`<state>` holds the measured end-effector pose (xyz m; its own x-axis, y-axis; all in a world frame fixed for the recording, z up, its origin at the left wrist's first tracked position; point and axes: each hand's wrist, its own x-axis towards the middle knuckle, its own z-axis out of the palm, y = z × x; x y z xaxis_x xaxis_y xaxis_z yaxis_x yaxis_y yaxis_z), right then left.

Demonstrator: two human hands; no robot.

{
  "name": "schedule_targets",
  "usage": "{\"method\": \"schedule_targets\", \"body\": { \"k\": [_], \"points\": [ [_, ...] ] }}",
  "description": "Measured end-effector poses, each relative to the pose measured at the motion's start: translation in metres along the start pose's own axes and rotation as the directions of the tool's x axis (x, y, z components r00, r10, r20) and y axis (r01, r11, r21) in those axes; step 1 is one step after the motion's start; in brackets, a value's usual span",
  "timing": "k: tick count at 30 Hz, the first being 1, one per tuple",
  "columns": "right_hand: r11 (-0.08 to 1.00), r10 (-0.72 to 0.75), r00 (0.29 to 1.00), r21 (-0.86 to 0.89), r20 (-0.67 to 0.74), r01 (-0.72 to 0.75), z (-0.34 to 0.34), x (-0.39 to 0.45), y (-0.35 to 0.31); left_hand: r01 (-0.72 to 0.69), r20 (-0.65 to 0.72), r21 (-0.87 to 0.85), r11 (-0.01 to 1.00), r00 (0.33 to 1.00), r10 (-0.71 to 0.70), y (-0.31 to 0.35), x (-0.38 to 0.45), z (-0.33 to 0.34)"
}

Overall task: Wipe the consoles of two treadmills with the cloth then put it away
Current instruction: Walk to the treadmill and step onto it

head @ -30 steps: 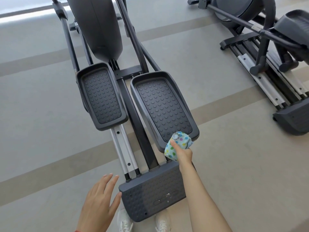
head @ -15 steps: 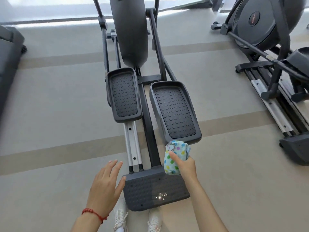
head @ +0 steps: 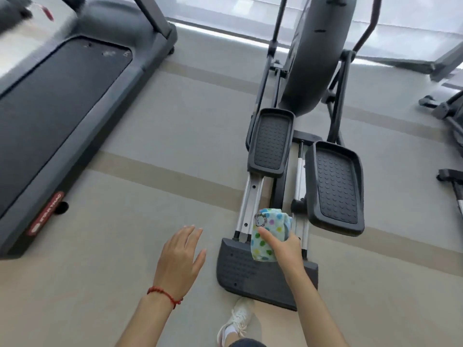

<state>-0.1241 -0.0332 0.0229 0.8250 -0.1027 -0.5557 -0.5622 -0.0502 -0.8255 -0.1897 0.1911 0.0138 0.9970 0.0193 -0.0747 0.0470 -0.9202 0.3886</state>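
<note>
A folded cloth (head: 265, 231), light blue with coloured dots, is bunched in my right hand (head: 285, 246), which grips it above the rear base of an elliptical trainer. My left hand (head: 181, 259) hovers flat over the floor with its fingers spread and nothing in it; a red string bracelet circles the wrist. A treadmill (head: 57, 116) with a black running belt lies at the left; its console is out of view.
The elliptical trainer (head: 300, 151) stands straight ahead with two black foot pedals and a rear base cover (head: 250, 271). Parts of another machine (head: 451, 146) show at the right edge. Bare grey and beige floor lies between treadmill and elliptical. My white shoe (head: 238, 319) is below.
The view has swung left, so the elliptical now sits right of centre and the treadmill has come into sight. Both hands keep their poses; the right hand still holds the cloth.
</note>
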Motion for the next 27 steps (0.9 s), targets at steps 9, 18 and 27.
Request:
{"method": "schedule_targets", "body": {
  "k": [9,18,27],
  "points": [
    [0.99,-0.044,0.964,-0.121,0.261,0.078,0.172,-0.101,0.027,0.232,-0.137,-0.064,0.971,0.961,-0.238,-0.132,-0.133,-0.056],
    [0.936,0.059,0.839,-0.322,0.541,0.142,0.347,-0.22,0.07,0.48,-0.285,-0.1,0.872,0.825,-0.487,-0.26,-0.285,-0.115],
    [0.838,0.135,0.651,-0.437,0.747,0.327,0.472,-0.289,0.081,0.77,-0.301,-0.105,0.629,0.578,-0.758,-0.33,-0.386,-0.141]
  ]
}}
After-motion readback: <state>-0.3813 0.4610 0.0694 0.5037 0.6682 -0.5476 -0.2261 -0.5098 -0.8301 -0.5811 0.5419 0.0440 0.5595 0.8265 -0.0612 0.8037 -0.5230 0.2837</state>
